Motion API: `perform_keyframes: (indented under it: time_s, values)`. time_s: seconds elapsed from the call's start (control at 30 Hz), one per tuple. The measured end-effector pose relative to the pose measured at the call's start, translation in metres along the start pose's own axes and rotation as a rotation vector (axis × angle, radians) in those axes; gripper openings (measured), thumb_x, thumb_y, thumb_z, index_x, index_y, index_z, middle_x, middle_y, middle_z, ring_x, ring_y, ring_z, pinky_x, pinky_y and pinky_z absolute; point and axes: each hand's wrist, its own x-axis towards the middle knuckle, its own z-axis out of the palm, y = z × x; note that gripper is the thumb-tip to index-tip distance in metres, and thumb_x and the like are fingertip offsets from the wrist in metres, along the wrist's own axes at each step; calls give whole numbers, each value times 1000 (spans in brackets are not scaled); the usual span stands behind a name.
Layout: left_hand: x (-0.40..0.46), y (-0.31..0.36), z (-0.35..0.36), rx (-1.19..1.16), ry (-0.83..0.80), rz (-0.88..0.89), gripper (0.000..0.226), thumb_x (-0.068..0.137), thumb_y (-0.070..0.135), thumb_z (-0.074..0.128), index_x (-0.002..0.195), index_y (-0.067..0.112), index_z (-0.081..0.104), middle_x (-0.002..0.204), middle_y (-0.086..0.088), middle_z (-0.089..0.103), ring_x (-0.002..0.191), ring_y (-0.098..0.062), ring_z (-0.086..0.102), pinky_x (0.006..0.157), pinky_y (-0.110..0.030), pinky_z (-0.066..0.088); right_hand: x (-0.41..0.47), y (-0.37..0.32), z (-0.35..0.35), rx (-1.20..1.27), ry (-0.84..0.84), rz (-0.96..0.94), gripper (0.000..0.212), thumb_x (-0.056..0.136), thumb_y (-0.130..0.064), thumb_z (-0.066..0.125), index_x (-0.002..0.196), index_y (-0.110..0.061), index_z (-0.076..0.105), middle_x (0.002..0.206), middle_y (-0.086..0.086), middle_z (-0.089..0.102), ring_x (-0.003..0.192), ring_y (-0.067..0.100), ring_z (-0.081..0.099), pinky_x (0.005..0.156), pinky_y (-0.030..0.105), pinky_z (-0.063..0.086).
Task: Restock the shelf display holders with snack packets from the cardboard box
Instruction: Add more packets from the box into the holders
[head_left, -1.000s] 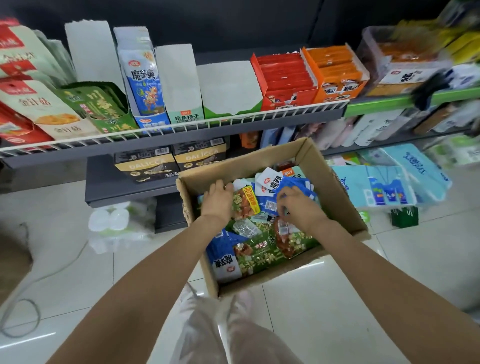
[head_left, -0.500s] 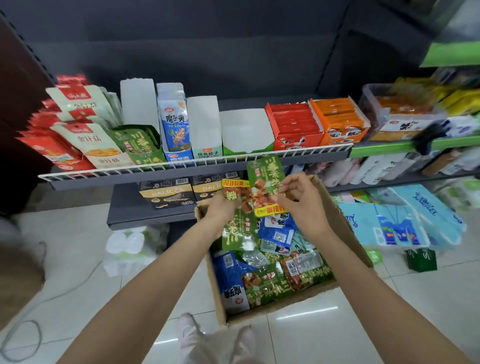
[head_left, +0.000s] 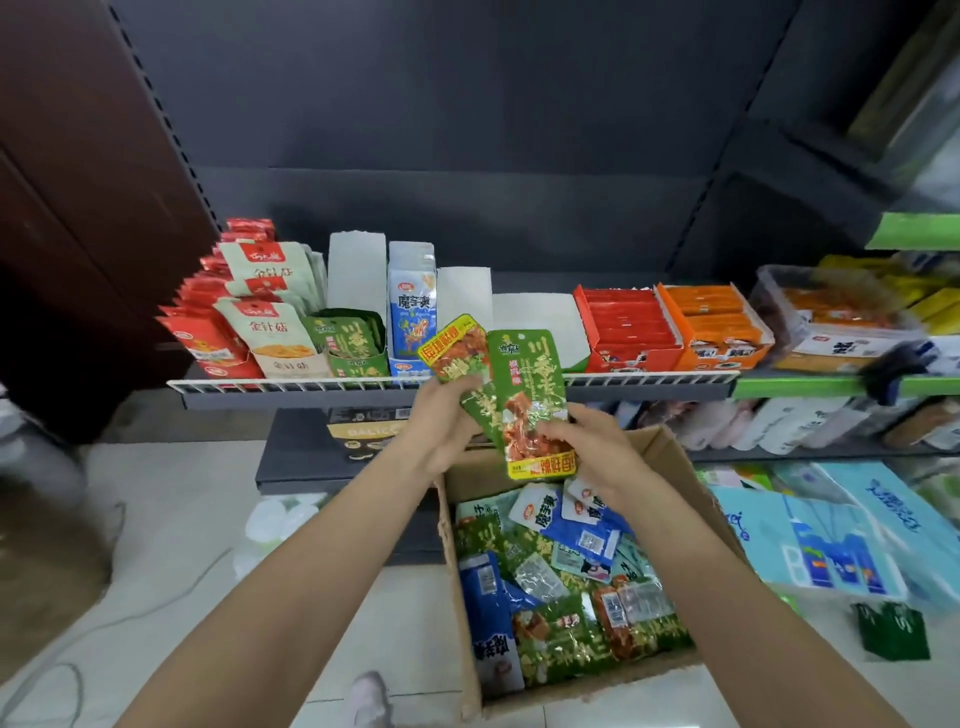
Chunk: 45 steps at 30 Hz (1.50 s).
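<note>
Two green snack packets are held up in front of the shelf (head_left: 452, 389), above the cardboard box (head_left: 670, 452). The upright green packet (head_left: 530, 395) is pinched at its lower right edge by the right hand (head_left: 587, 452), the fingers being curled onto it. The tilted green packet (head_left: 457, 353), partly covered by the first one, is gripped by the left hand (head_left: 441, 426), whose fingers are closed around its lower part. Both packets are overlapping and are touching each other.

Inside the box, more packets are seen lying mixed: blue packets (head_left: 566, 525) and green ones (head_left: 561, 639). The box is standing on the tiled floor (head_left: 171, 519).

On the shelf, a green display holder (head_left: 358, 348) with similar green packets is placed just beside a blue packet holder (head_left: 410, 317). Two white empty-looking holders (head_left: 358, 275) are seen near it, and red and orange boxes (head_left: 670, 327) are placed further right.
</note>
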Motion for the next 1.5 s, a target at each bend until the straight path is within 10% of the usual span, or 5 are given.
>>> perform_keyframes:
  time_s: [0.2,0.47,0.9,1.33,1.5]
  values:
    - [9,42,-35,-237,-15,-9,24,86,19,54,108,8,56,112,-15,63,104,-31,60,92,-49,49,32,-29,29,134,156,-78,51,85,-14,69,132,-13,48,112,-4,48,109,10,41,104,34,31]
    - [33,115,-84,853,-95,117,15,83,18,70,98,17,71,95,3,70,89,-10,63,85,-23,48,68,-64,80,173,221,-169,41,85,-9,68,123,-6,53,118,3,60,116,22,53,103,33,37]
    - [80,156,-110,415,-99,122,9,94,8,54,89,14,54,85,-1,60,79,-13,55,73,-24,45,107,-96,162,98,86,-190,24,82,-8,70,101,-21,64,103,-1,71,92,12,66,75,26,56]
    - [110,206,-155,2243,-367,508,80,78,67,57,135,12,46,131,-8,55,122,-26,47,102,-37,34,162,-132,189,266,152,-353,21,84,9,60,97,-8,60,94,7,67,85,20,65,83,39,52]
    - [121,193,-164,2355,-406,682,46,89,48,54,115,10,54,117,-6,60,113,-24,50,96,-34,32,188,-113,214,45,42,-217,26,78,8,65,99,-8,63,101,11,69,97,27,64,93,45,50]
